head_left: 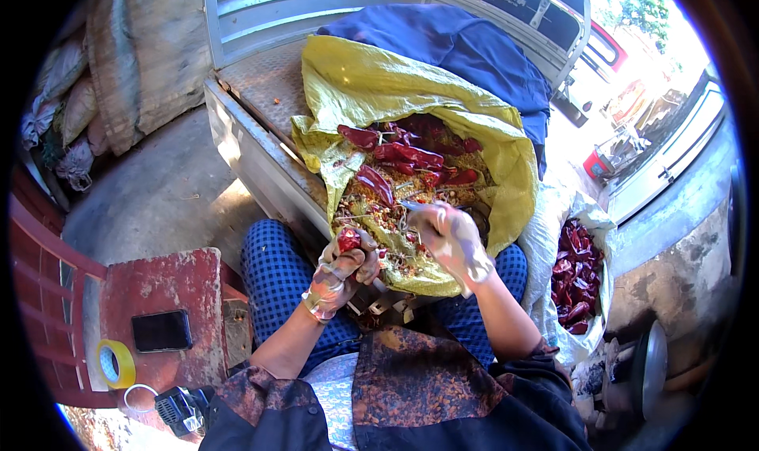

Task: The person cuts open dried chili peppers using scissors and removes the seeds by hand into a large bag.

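My left hand [346, 265], in a pale thin glove, is closed around a dried red chili pepper [349, 240], whose broad end shows above the fingers. To its right, my gloved right hand [453, 237] is closed on a small tool with a bluish metal tip [411, 205]; its full shape is hidden by the hand. Both hands are over the near edge of an open yellow woven sack [506, 162]. Inside the sack lie several whole red chili peppers [411, 155] among loose yellowish seeds and broken bits [371, 210].
The sack rests on a metal truck bed [269, 95], beside dark blue cloth [451, 36]. A white sack [545, 293] of red chilies stands at my right. On my left, a worn red chair [198, 285] bears a phone [161, 331] and yellow tape [117, 364].
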The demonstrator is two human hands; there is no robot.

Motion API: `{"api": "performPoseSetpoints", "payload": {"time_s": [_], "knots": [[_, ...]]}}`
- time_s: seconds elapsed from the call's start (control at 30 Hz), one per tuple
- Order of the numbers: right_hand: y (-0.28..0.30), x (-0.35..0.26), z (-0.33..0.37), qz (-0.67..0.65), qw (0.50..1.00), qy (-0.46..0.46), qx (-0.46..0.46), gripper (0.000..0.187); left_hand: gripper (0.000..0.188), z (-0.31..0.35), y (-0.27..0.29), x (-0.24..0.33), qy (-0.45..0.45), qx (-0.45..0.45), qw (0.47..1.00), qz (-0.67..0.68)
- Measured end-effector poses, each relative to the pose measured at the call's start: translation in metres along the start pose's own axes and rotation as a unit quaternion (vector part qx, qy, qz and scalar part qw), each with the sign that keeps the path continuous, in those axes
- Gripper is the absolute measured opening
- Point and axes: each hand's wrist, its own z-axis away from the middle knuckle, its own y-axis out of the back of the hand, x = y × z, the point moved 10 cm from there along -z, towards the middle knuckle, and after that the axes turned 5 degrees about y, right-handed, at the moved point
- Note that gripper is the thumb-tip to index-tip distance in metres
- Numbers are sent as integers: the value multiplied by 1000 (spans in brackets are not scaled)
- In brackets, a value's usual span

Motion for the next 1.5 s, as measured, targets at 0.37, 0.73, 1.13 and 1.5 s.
{"api": "performPoseSetpoints", "payload": {"time_s": [0.37,0.73,1.13,1.5], "knots": [[-30,50,-84,80,986,-127,70,19,20,-9,22,19,-22,80,996,-23],[-32,33,-83,85,989,-96,76,23,18,-21,44,17,-23,141,990,-6],[-94,9,20,-635,750,-160,95,25,48,-23,6,19,-2,109,983,-149],[-7,-38,-7,-172,980,49,82,34,27,-21,13,19,-58,87,924,-368]]}}
